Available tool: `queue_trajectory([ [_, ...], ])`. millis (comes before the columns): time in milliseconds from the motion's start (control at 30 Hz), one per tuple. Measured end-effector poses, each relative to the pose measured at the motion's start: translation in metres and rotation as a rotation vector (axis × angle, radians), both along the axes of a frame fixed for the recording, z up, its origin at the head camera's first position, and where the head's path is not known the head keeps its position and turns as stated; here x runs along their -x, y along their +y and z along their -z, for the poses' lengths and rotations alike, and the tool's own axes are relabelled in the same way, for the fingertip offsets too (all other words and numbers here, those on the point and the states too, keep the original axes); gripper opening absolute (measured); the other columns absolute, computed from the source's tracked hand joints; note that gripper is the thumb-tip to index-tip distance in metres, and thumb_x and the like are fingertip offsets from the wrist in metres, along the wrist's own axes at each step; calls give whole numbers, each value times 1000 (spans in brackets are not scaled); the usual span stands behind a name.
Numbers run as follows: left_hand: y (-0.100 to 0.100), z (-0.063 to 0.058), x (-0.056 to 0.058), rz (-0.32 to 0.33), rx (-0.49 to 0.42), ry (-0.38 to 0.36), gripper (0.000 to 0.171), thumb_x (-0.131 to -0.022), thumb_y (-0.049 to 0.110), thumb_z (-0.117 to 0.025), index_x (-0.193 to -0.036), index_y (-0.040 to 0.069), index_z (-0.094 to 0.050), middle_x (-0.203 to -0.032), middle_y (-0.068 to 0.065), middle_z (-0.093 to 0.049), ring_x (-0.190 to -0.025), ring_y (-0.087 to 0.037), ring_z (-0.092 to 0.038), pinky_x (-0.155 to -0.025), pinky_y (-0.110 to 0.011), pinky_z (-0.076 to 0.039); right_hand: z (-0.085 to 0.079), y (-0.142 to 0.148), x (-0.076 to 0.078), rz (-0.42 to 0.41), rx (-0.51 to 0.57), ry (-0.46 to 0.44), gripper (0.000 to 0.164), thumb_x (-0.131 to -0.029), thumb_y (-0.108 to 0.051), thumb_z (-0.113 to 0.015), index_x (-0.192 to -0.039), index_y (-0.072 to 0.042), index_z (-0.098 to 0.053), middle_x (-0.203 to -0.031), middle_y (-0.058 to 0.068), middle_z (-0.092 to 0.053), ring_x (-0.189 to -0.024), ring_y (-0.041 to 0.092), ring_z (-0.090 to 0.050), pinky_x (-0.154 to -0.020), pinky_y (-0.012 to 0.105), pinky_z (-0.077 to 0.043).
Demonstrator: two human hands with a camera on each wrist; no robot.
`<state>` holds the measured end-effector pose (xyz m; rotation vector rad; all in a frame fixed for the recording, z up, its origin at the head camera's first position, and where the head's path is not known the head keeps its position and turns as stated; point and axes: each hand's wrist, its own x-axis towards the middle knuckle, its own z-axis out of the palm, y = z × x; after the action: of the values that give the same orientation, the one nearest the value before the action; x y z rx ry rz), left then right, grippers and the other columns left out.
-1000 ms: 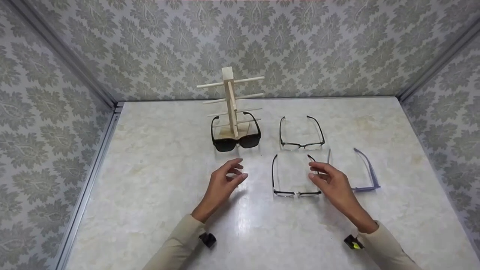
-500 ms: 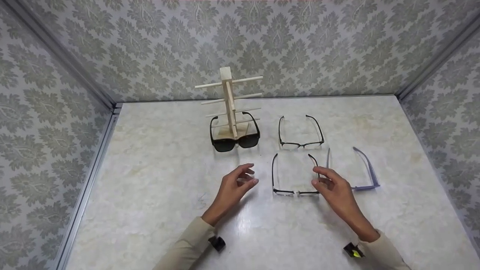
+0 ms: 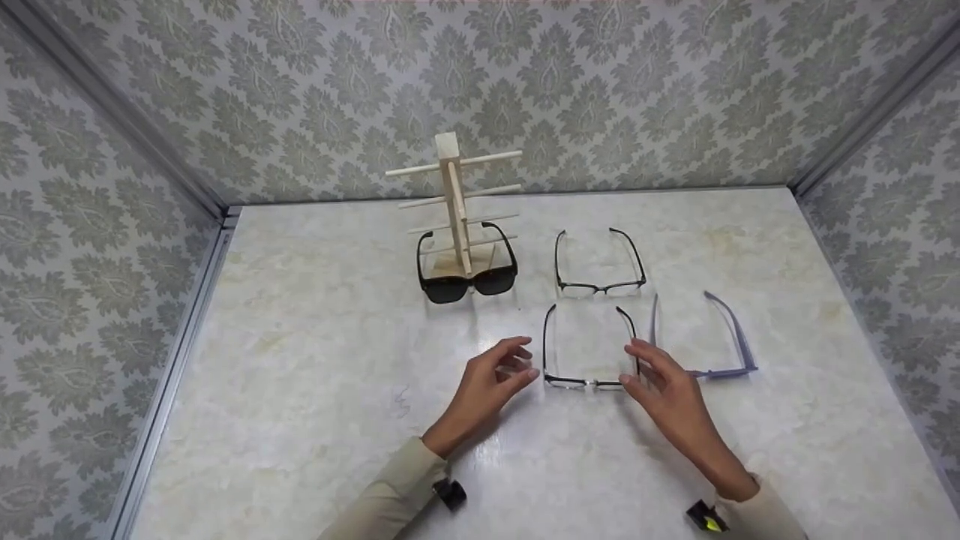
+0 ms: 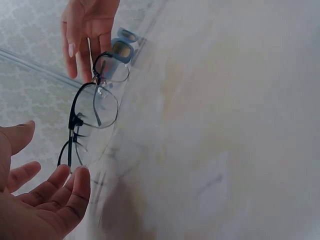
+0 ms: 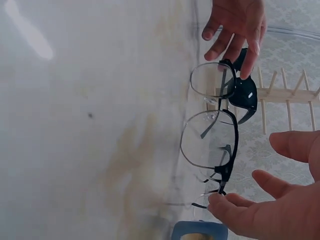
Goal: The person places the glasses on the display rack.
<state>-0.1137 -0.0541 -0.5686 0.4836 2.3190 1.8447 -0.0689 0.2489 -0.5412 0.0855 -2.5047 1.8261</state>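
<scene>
The left hand [image 3: 487, 379] is loosely bent and grasps nothing; its fingertips come just beside the left hinge of the near glasses [image 3: 590, 383]. The right hand [image 3: 671, 394] is also released, thumb and fingers parted around the other hinge; whether they touch the frame, I cannot tell. The near glasses lie with arms unfolded toward the far edge of the tabletop [image 3: 315, 337], a little right of its middle. Beyond them, nearer that edge, the far glasses [image 3: 600, 288] lie the same way. The purple glasses [image 3: 727, 373] are toward the right edge, partly behind the right hand. Left of the far glasses, the wooden stand [image 3: 455, 199] rises upright near the far edge, the sunglasses [image 3: 495, 282] at its foot with one arm either side of the post.
</scene>
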Motion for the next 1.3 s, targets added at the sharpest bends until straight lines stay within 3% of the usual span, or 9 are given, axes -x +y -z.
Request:
queue_trajectory([
  [167, 11, 1, -2, 25, 1, -13, 49, -104, 15, -80, -147, -1, -65, -123, -17, -75, -112, -32, -76, -92, -37, -65, 6, -3, -3, -11, -21, -20, 51, -100, 4, -79, -147, 11, -62, -167, 29, -44, -155, 46, -41, -114, 14, -44],
  [400, 22, 2, -3, 36, -6, -33, 48, -103, 13, -80, -145, -3, -66, -122, -19, -75, -109, -30, -75, -91, -36, -65, 12, -3, -5, -17, -42, -18, 56, -102, 3, -76, -154, 10, -57, -175, 29, -31, -159, 45, -35, -114, 13, -41],
  [533, 25, 4, -3, 37, -11, -30, 45, -103, 11, -80, -143, -4, -67, -122, -19, -76, -108, -31, -75, -90, -35, -65, 14, -2, -6, -10, -41, -7, 57, -102, 4, -75, -155, 10, -56, -175, 33, -26, -155, 46, -40, -112, 11, -42],
  [633, 26, 4, -3, 43, -12, -25, 43, -103, 10, -79, -142, -6, -69, -122, -20, -76, -108, -31, -76, -91, -34, -65, 17, -2, -7, 2, -28, 6, 53, -101, 7, -75, -151, 12, -59, -170, 36, -35, -146, 44, -52, -108, 11, -47],
  [733, 28, 5, -2, 42, 6, -11, 40, -104, 10, -78, -140, -6, -71, -121, -19, -77, -107, -30, -76, -91, -32, -64, 21, -2, -7, 10, 1, 16, 49, -99, 11, -75, -146, 13, -62, -158, 36, -51, -133, 32, -66, -102, 12, -53],
  [900, 30, 6, 0, 23, 26, 6, 37, -103, 8, -79, -136, -7, -73, -116, -18, -77, -104, -27, -76, -89, -29, -64, 23, -2, -8, 14, 21, 29, 46, -97, 14, -75, -142, 15, -64, -131, 29, -70, -117, 14, -73, -97, 12, -56],
  [1000, 30, 5, -1, 16, 13, 4, 36, -103, 6, -79, -135, -9, -74, -115, -18, -78, -103, -27, -77, -89, -28, -64, 22, -3, -8, 19, 29, 23, 44, -98, 13, -75, -141, 15, -64, -124, 27, -73, -115, 14, -73, -96, 13, -57],
  [1300, 25, -2, -2, 0, -16, 7, 33, -104, 4, -77, -134, -10, -74, -116, -20, -78, -102, -28, -78, -86, -26, -65, 14, -6, -9, 42, 14, -6, 40, -102, 7, -74, -141, 10, -67, -124, 21, -73, -117, 20, -72, -96, 14, -57],
])
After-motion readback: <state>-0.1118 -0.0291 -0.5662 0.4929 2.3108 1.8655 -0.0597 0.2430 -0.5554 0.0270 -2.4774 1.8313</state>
